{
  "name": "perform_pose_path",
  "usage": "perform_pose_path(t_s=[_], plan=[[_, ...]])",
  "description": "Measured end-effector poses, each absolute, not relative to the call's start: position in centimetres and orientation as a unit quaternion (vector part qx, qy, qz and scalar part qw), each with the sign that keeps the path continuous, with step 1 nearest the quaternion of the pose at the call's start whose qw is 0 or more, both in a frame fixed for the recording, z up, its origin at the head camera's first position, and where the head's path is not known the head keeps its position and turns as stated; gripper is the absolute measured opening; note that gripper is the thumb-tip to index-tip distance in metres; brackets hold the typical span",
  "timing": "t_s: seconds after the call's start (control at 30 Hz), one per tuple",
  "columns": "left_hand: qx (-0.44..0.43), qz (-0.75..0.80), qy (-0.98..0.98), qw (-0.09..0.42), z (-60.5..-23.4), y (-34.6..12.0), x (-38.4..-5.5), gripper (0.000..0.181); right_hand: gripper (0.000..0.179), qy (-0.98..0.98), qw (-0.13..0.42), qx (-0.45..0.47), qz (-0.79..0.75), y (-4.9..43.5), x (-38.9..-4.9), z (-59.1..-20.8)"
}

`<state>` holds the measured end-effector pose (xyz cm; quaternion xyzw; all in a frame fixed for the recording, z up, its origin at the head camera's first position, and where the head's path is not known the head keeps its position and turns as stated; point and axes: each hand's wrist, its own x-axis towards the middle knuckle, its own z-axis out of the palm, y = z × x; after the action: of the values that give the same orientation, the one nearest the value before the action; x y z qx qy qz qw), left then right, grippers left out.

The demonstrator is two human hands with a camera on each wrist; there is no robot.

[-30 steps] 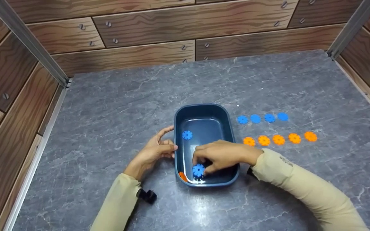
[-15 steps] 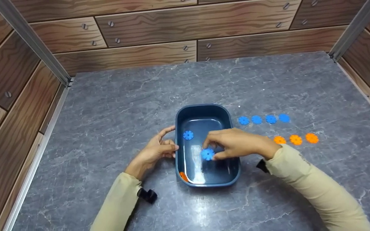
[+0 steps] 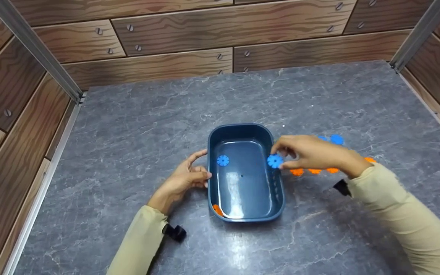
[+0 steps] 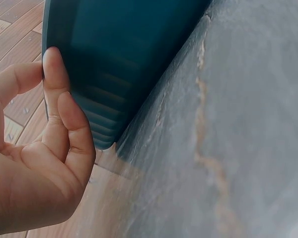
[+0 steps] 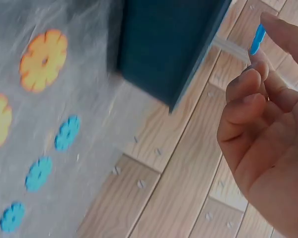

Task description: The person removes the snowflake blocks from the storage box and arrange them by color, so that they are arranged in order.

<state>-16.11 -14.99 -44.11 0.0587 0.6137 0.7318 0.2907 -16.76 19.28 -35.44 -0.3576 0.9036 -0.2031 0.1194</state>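
Observation:
A dark blue rectangular container [image 3: 243, 220] stands on the grey marbled table. My left hand [image 3: 181, 181] holds its left wall; in the left wrist view the fingers [image 4: 54, 64] lie against the outer side at the rim. Between thumb and fingertips, my right hand [image 3: 311, 152] pinches a blue notched disc [image 3: 275, 161], held above the container's right rim. The right wrist view shows this disc [image 5: 258, 39] edge-on. Inside the container, another blue disc [image 3: 223, 160] is near the left wall, and an orange disc [image 3: 217, 210] leans in the near left corner.
Right of the container is a row of blue discs [image 3: 336, 139] with a row of orange discs [image 3: 297, 172] nearer, both partly hidden by the right hand and forearm. Wood-patterned walls [image 3: 174, 63] enclose the table at the back and sides.
My right hand has lifted the blue disc from the container's near end and carried it up and right to the right rim. The left hand has stayed at the left wall.

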Motion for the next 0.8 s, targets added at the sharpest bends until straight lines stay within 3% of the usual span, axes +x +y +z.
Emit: perform_pose_path(t_s=[0.8], plan=[[0.062, 0.729, 0.618, 0.287, -44.2, -15.0, -16.1, 0.078, 0.031, 0.932, 0.085, -0.241, -0.258, 26.9, -18.1, -35.6]])
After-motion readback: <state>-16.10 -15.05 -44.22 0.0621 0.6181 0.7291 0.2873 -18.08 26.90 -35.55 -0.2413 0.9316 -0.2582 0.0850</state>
